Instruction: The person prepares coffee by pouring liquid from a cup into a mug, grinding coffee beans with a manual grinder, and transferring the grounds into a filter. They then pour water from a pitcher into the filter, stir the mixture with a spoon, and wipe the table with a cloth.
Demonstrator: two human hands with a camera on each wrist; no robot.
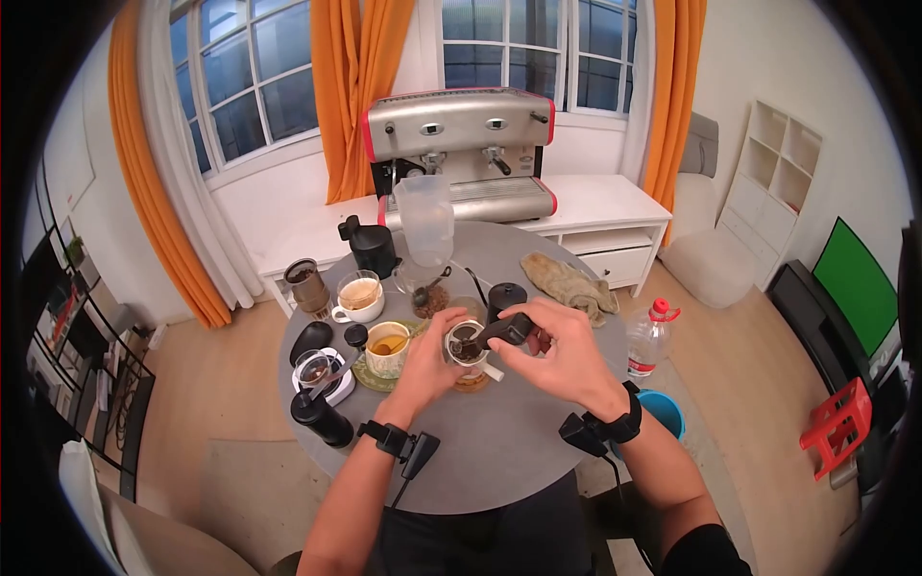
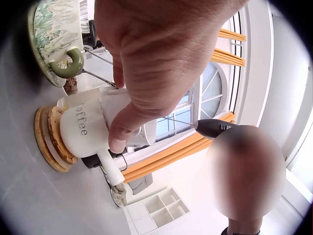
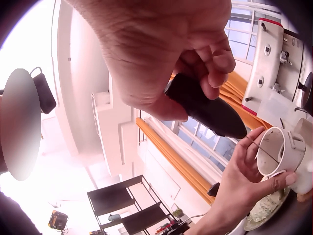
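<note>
A white dripper (image 1: 467, 331) (image 3: 295, 154) sits on a white pot marked "Coffee" (image 2: 80, 125), which stands on a round wooden base (image 2: 43, 139). Thumb and fingers of my left hand (image 1: 430, 360) (image 2: 156, 58) grip the dripper from its left side. My right hand (image 1: 565, 355) (image 3: 171, 54) holds a black handheld tool (image 3: 210, 110) (image 2: 212, 128) tilted above it. From the tool's tip a thin metal rod runs down into the dripper. Dark contents show inside in the head view; the rod's far end cannot be made out clearly.
Left of the pot stand a patterned cup (image 1: 387, 360) on a green saucer, a white cup (image 1: 359, 300) and a black grinder (image 1: 322, 420). Behind are a clear pitcher (image 1: 425, 221) and a black canister (image 1: 505, 300). A crumpled cloth (image 1: 567, 283) lies back right.
</note>
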